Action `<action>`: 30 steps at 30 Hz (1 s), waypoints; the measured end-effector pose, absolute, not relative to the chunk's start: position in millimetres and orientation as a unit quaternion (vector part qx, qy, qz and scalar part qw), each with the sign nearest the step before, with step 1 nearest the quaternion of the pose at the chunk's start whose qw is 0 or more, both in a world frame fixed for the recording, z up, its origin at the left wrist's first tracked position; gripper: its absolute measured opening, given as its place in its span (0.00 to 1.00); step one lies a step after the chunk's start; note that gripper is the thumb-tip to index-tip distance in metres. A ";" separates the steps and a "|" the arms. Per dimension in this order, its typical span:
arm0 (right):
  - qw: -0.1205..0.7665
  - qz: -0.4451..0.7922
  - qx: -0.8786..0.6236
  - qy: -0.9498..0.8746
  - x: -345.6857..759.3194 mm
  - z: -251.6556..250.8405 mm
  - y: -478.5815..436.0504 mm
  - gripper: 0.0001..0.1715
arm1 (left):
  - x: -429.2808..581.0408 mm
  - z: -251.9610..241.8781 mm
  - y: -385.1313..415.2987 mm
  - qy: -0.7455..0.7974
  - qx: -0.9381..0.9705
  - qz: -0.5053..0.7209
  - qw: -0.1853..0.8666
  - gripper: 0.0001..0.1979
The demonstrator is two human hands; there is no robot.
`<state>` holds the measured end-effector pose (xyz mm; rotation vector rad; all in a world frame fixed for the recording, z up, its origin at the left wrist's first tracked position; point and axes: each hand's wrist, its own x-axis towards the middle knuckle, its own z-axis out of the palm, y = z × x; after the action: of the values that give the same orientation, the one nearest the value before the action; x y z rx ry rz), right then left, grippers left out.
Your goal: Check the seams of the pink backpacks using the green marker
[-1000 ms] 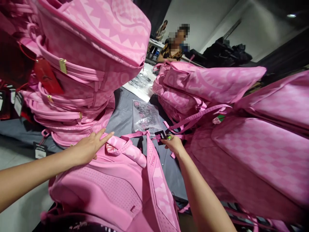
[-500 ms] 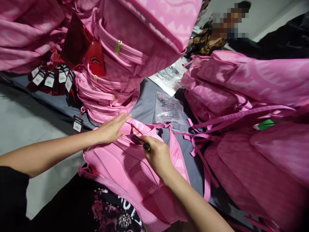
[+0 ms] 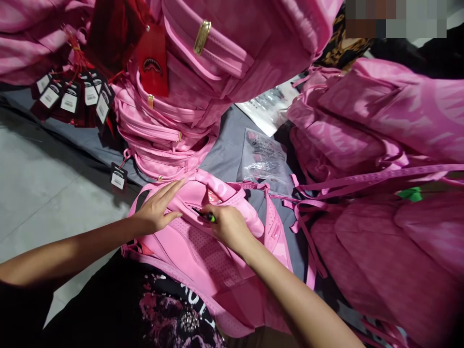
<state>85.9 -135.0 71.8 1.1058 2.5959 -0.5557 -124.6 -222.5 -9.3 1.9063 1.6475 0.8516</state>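
Note:
A pink backpack [image 3: 224, 290] lies across my lap and the table edge, its padded, perforated back panel facing up. My left hand [image 3: 157, 210] rests on its upper edge with the fingers stretched out, holding nothing. Close by on the right, my right hand [image 3: 228, 224] is closed around a small tool with a black and green handle [image 3: 210, 217]. The tool's dark pointed end meets the pink fabric at the top seam of the panel. Fingers hide much of the tool, so its exact kind cannot be made out.
Stacked pink backpacks [image 3: 174, 116] rise just beyond my hands, hung with a red tag [image 3: 154, 63] and several black tags [image 3: 70, 99]. More pink backpacks [image 3: 380, 251] fill the right. A clear plastic bag [image 3: 264, 157] lies on grey cloth. Another person [image 3: 344, 41] is at the back.
My left hand has shifted slightly left and down along the backpack. My right hand has moved a little left with the tool, whose point is now lower against the seam. The view has shifted.

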 end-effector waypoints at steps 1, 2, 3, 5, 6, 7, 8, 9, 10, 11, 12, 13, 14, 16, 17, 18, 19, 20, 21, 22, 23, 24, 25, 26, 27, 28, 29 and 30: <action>0.153 -0.185 0.379 0.894 81.5 70.7 -133.5 0.14 | -124.6 -10.6 -222.7 0.601 0.698 0.313 0.231 0.41; 0.174 -0.171 0.379 0.893 76.9 69.8 -132.0 0.14 | -124.5 -12.3 -222.9 0.602 0.700 0.314 0.221 0.41; 0.192 -0.153 0.377 0.893 72.4 69.1 -130.8 0.14 | -124.3 -14.2 -223.1 0.601 0.703 0.315 0.210 0.41; 0.221 -0.122 0.364 0.897 65.0 68.6 -129.5 0.15 | -124.0 -18.5 -223.0 0.598 0.712 0.316 0.190 0.41; 0.231 -0.112 0.355 0.899 62.2 68.9 -129.5 0.15 | -124.0 -20.7 -222.8 0.594 0.716 0.317 0.183 0.42; 0.239 -0.102 0.345 0.902 60.2 69.6 -129.9 0.15 | -124.1 -22.6 -222.5 0.591 0.720 0.317 0.177 0.42; 0.246 -0.094 0.335 0.905 58.8 70.8 -130.8 0.15 | -124.3 -24.2 -222.2 0.590 0.722 0.317 0.173 0.42; 0.249 -0.088 0.326 0.908 58.0 72.5 -131.9 0.16 | -124.6 -25.3 -221.8 0.592 0.722 0.315 0.171 0.42; 0.249 -0.085 0.318 0.911 57.6 74.5 -133.3 0.16 | -125.0 -26.0 -221.5 0.597 0.719 0.311 0.171 0.42; 0.248 -0.082 0.313 0.913 57.7 77.0 -134.8 0.17 | -125.3 -26.2 -221.2 0.603 0.716 0.307 0.173 0.42; 0.248 -0.078 0.309 0.915 57.9 79.6 -136.2 0.17 | -125.7 -25.8 -220.9 0.607 0.712 0.304 0.179 0.42; 0.245 -0.073 0.310 0.916 58.1 82.1 -137.5 0.17 | -126.2 -24.9 -220.8 0.612 0.706 0.302 0.188 0.43; 0.239 -0.066 0.317 0.915 57.8 84.1 -138.4 0.17 | -126.7 -23.6 -220.7 0.615 0.699 0.303 0.200 0.44; 0.217 -0.056 0.341 0.913 54.8 85.4 -138.6 0.18 | -127.7 -20.4 -220.8 0.624 0.683 0.309 0.221 0.47; 0.199 -0.061 0.346 0.915 51.5 84.1 -137.8 0.18 | -128.1 -18.7 -221.0 0.631 0.673 0.311 0.227 0.48; 0.179 -0.077 0.338 0.921 47.0 81.7 -136.3 0.16 | -128.4 -17.3 -221.5 0.640 0.665 0.308 0.230 0.48; 0.156 -0.100 0.320 0.929 41.7 78.5 -134.0 0.15 | -128.8 -16.2 -222.0 0.650 0.658 0.302 0.231 0.47; 0.131 -0.126 0.295 0.938 36.1 74.9 -131.1 0.13 | -129.1 -15.6 -222.5 0.660 0.652 0.294 0.230 0.46; 0.108 -0.149 0.270 0.945 30.7 71.5 -127.5 0.12 | -129.7 -15.4 -222.7 0.668 0.648 0.289 0.224 0.44; 0.086 -0.162 0.251 0.950 26.3 69.1 -123.9 0.12 | -130.5 -15.5 -222.6 0.673 0.646 0.286 0.218 0.44; 0.071 -0.165 0.238 0.955 23.2 67.9 -120.6 0.11 | -131.6 -15.8 -222.1 0.674 0.648 0.286 0.210 0.43; 0.063 -0.156 0.230 0.958 21.7 68.2 -118.3 0.11 | -132.7 -15.9 -221.0 0.674 0.651 0.285 0.203 0.44; 0.063 -0.141 0.224 0.962 21.8 69.7 -117.4 0.12 | -133.8 -15.7 -219.7 0.673 0.655 0.284 0.196 0.44; 0.068 -0.124 0.219 0.965 23.6 71.9 -118.0 0.13 | -134.7 -15.0 -218.3 0.672 0.659 0.279 0.191 0.43; 0.075 -0.106 0.219 0.967 27.0 74.4 -119.9 0.13 | -135.1 -13.7 -217.1 0.675 0.660 0.270 0.189 0.43; 0.086 -0.092 0.225 0.966 32.3 76.5 -122.5 0.14 | -134.9 -12.1 -216.1 0.679 0.660 0.260 0.189 0.42; 0.103 -0.082 0.239 0.962 39.2 78.1 -125.4 0.14 | -134.3 -10.4 -215.4 0.684 0.658 0.252 0.188 0.42; 0.122 -0.078 0.260 0.955 47.7 79.0 -127.8 0.14 | -133.3 -9.0 -215.1 0.691 0.654 0.247 0.186 0.41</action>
<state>47.7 -127.8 79.0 0.7584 2.7872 -0.2269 -133.3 -215.1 -9.0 1.8414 1.9465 0.6948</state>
